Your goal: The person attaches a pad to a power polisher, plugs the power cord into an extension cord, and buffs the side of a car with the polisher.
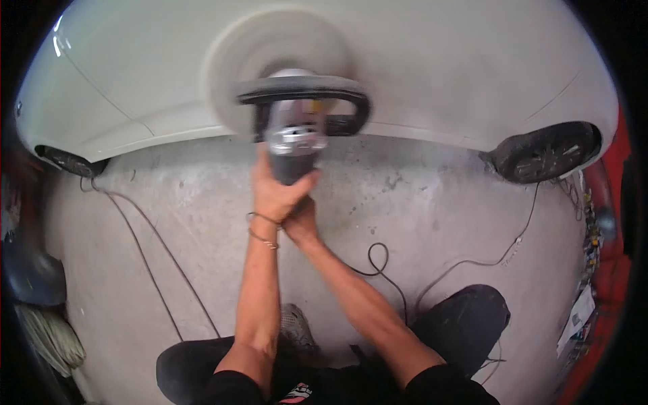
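Observation:
A car polisher (pixel 295 138) with a silver head and dark body is held up against the side of a pale car (pixel 432 61). Its large round pad (pixel 233 61) looks blurred, as if spinning, and lies against the panel. A black loop handle (pixel 361 111) arches across the polisher's head. My left hand (pixel 277 192) is closed around the dark body just below the silver part. Lower down, my right hand (pixel 304 223) grips the rear of the polisher, with its fingers partly hidden behind my left wrist.
Two car wheels (pixel 553 152) show at either side under the body. Dark cords (pixel 378 263) run over the grey concrete floor (pixel 182 236), one in a loop near my right knee. Clutter and a paper sheet (pixel 580 314) lie along the right edge; a pale green bundle (pixel 50 337) lies at left.

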Available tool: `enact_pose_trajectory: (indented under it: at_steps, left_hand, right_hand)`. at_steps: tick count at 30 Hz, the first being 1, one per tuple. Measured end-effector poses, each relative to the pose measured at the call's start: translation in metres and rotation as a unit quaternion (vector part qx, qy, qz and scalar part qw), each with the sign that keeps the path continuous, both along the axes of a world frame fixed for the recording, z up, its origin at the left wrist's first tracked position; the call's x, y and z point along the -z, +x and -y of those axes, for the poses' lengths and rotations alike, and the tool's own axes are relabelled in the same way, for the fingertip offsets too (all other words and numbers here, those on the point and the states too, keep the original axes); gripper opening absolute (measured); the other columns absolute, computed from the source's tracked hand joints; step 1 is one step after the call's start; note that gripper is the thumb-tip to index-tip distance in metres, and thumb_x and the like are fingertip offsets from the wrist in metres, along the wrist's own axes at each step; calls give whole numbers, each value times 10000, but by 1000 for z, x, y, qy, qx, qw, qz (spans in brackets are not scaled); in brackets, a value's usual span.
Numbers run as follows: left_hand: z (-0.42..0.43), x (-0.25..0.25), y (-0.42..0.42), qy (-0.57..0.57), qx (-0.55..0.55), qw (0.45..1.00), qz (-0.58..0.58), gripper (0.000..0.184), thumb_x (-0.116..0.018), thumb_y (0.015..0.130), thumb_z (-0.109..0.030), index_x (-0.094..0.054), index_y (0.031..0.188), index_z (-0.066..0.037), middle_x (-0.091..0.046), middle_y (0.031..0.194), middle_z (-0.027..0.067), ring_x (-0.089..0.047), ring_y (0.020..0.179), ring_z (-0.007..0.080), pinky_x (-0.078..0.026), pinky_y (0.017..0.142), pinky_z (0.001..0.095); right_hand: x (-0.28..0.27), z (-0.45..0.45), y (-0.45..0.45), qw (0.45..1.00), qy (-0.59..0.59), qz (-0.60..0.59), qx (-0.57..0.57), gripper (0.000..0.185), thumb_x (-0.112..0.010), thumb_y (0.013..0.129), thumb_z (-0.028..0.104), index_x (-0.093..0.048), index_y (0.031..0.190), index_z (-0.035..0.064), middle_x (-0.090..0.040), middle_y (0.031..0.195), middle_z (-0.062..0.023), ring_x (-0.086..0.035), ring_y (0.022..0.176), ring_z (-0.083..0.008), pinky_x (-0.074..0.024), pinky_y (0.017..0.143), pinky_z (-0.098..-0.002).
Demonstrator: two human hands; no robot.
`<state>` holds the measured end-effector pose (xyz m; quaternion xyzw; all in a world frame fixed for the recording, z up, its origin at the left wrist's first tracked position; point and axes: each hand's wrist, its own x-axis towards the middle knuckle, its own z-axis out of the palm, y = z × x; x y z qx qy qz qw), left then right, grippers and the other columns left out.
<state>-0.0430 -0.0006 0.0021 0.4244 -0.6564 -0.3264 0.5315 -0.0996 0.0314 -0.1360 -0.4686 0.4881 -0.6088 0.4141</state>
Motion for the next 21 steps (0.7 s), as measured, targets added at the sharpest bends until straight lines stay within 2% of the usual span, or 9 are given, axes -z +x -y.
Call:
enact_pose_trajectory:
  at_steps: [11, 12, 13, 15, 16, 17, 19, 20, 21]
  left_hand:
    - [-18, 14, 12, 77, 1, 996, 45, 796, -968, 708, -249, -592, 1366, -5, -792, 1107, 114, -746, 975, 209, -599, 899, 393]
    - [-17, 15, 1, 83, 7, 994, 76, 839, -972, 691, -299, -582, 1375, -8, -810, 1100, 164, -791, 973, 271, -608, 882, 428]
    - [-17, 18, -12, 84, 13, 994, 74, 839, -972, 691, -299, -582, 1375, -8, -810, 1100, 164, -791, 973, 271, -608, 882, 428]
    - [-14, 16, -44, 63, 40, 989, 125, 851, -969, 678, -359, -585, 1361, -27, -804, 1092, 217, -804, 986, 357, -609, 872, 441]
    - [-14, 10, -62, 55, 54, 986, 145, 850, -960, 663, -415, -594, 1335, -44, -789, 1073, 245, -786, 987, 424, -605, 854, 469]
    - [-16, 1, -82, 51, 62, 987, 143, 850, -960, 663, -415, -594, 1335, -44, -789, 1073, 245, -786, 987, 424, -605, 854, 469]
    - [-20, -10, -121, 59, 83, 968, 230, 861, -952, 655, -437, -589, 1334, -51, -782, 1044, 234, -771, 976, 443, -598, 851, 500]
    - [-21, -12, -139, 24, 88, 956, 277, 873, -938, 664, -470, -573, 1343, -60, -779, 1045, 227, -757, 985, 455, -591, 861, 520]
    - [-22, -14, -162, 22, 95, 956, 277, 873, -938, 664, -470, -573, 1343, -60, -779, 1045, 227, -757, 985, 455, -591, 861, 520]
  right_hand:
    - [13, -33, 45, 991, 54, 126, -6, 548, -801, 899, 163, -610, 1399, 45, -783, 1206, -155, -753, 1165, -294, -580, 998, -394]
    - [14, -33, 35, 992, 71, 103, 20, 382, -820, 924, 230, -681, 1172, -26, -788, 1079, -116, -752, 1042, -215, -595, 879, -385]
    - [16, -33, 22, 992, 72, 101, 25, 382, -820, 924, 230, -681, 1172, -26, -788, 1079, -116, -752, 1042, -215, -595, 879, -385]
    - [32, -29, -2, 989, 50, -111, 83, 377, -793, 979, 268, -680, 1195, -19, -783, 1099, -95, -755, 1049, -236, -601, 894, -419]
    - [47, -27, -12, 994, 96, 54, 18, 385, -680, 1078, 290, -615, 1347, 22, -728, 1265, -85, -710, 1181, -238, -580, 983, -444]
    - [65, -21, -20, 994, 94, 51, 25, 385, -680, 1078, 290, -615, 1347, 22, -728, 1265, -85, -710, 1181, -238, -580, 983, -444]
    - [87, -10, -36, 933, 29, 358, 8, 415, -551, 1150, 325, -502, 1478, 75, -626, 1415, -72, -616, 1328, -217, -547, 1054, -443]
    - [45, -30, -63, 992, 8, 118, 46, 471, -443, 1181, 433, -440, 1506, 93, -565, 1452, -74, -564, 1341, -195, -506, 1108, -415]
    - [57, -24, -76, 992, 6, 118, 53, 471, -443, 1181, 433, -440, 1506, 93, -565, 1452, -74, -564, 1341, -195, -506, 1108, -415]
